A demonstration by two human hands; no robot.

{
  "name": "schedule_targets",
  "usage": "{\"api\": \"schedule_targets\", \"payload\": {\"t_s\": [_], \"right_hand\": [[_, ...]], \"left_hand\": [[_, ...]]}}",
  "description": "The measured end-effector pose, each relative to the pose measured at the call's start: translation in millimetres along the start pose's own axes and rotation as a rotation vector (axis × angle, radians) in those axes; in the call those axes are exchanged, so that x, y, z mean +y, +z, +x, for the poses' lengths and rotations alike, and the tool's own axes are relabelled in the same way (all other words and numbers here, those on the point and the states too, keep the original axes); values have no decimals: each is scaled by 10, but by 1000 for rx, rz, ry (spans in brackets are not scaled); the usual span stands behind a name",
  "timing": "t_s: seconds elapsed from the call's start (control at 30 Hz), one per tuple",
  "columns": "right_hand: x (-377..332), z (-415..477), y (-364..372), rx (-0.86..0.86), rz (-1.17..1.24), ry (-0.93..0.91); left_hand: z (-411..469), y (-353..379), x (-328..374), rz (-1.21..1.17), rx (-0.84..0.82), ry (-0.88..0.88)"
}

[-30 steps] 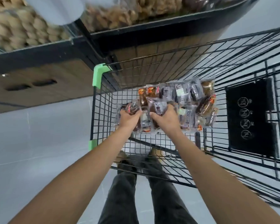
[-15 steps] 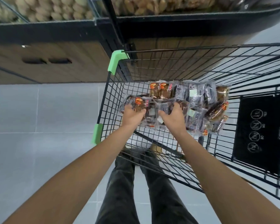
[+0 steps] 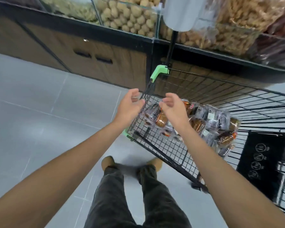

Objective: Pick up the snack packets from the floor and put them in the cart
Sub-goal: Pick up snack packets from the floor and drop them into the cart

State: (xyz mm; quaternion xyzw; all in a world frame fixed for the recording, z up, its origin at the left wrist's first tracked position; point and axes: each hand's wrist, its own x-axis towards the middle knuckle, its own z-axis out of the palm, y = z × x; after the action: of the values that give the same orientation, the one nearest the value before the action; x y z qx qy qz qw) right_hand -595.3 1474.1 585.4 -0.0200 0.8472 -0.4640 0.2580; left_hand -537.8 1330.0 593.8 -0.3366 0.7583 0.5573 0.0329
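Several clear-wrapped snack packets with brown cakes inside lie in a heap on the bottom of the black wire cart. My left hand hovers just outside the cart's left rim, fingers loosely spread and holding nothing. My right hand hangs above the cart's near left corner over the packets, fingers relaxed and empty. No packet shows on the grey floor in view.
The cart has green corner guards and a black flap with white icons at the right. Behind it stands a wooden counter with glass bins of loose snacks. My legs and tan shoes stand on grey tiles.
Both hands have let go of the packets and risen out of the cart, moving left. The packets now lie in the cart. The view has shifted left.
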Motion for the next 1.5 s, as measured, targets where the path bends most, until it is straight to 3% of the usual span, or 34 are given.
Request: {"api": "schedule_targets", "payload": {"t_s": [0.2,0.43,0.6,1.0,1.5], "right_hand": [[-920,-176,744,-87,-9,-211],[-1986,-620,2127,-224,-84,-366],[-2596,-969,3229,-354,-161,-418],[-3841,-1327,5434,-592,-210,-538],[-5424,-1217,8965,-900,-331,-597]], "left_hand": [[-133,-1088,-192,-106,208,40],[-413,-2696,-647,-174,343,42],[-580,-3859,-1116,-258,386,5],[-853,-6036,-2020,-430,696,-69],[-363,-9112,-3227,-451,945,-299]]}}
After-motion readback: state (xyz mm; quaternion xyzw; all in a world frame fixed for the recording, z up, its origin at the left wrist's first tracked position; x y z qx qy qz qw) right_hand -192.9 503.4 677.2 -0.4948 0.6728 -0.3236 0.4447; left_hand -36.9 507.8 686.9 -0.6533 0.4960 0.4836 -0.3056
